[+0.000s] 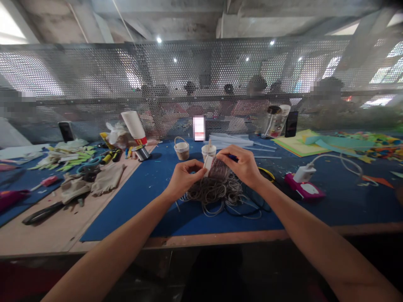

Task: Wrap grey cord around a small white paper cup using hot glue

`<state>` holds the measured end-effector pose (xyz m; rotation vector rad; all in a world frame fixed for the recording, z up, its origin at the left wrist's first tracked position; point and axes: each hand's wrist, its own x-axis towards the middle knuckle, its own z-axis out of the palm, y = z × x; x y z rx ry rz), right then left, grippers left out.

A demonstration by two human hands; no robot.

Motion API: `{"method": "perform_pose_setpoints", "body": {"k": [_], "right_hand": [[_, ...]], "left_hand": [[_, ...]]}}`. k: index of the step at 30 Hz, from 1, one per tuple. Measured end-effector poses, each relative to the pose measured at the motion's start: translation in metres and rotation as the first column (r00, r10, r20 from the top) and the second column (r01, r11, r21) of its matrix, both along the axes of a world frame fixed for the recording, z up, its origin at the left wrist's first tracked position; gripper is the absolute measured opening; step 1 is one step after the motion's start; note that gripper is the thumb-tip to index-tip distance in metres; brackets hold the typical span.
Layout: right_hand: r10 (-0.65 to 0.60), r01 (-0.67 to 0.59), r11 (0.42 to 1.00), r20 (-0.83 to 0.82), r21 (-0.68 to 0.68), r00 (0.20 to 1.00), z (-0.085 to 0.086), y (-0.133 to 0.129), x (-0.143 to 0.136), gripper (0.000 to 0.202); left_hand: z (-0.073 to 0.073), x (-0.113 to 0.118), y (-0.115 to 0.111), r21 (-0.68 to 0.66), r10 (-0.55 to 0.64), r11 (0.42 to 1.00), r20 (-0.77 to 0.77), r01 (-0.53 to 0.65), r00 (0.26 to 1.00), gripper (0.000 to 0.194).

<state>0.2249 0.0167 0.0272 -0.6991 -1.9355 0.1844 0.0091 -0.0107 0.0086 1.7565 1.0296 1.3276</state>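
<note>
My left hand (188,178) pinches the white end of a small cup-like piece wrapped in grey-brown cord (219,169), which lies tilted on its side. The fingers of my right hand (241,163) are pressed together at the upper edge of that piece, and what is between them is too small to make out. A dark blue thing (233,158) shows under the right fingers. Below both hands sits a loose heap of grey cord (217,191). Just beyond stand a small cord-covered basket with a handle (181,151) and a white cup (208,150) with a stick in it.
Stacked paper cups (133,125), gloves (108,179) and scissors (90,165) lie left. A lit phone (199,128) leans on the mesh partition (201,71). To the right are a pink power strip (305,186) with a plugged charger, and coloured sheets (300,144).
</note>
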Motion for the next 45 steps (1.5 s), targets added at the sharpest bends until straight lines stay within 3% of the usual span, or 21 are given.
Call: {"method": "perform_pose_setpoints", "body": {"k": [35, 45], "right_hand": [[0.058, -0.058, 0.995, 0.012, 0.078, 0.998, 0.0004, -0.0017, -0.003, 0.01], [-0.015, 0.015, 0.999, -0.005, 0.036, 1.0, -0.0017, 0.0008, -0.0019, 0.011]], "left_hand": [[0.0018, -0.0009, 0.0001, 0.006, 0.055, 0.998, -0.005, -0.055, 0.998, 0.017], [0.001, 0.0006, -0.0005, 0.002, 0.009, 1.0, 0.005, -0.009, 1.0, 0.015]]}}
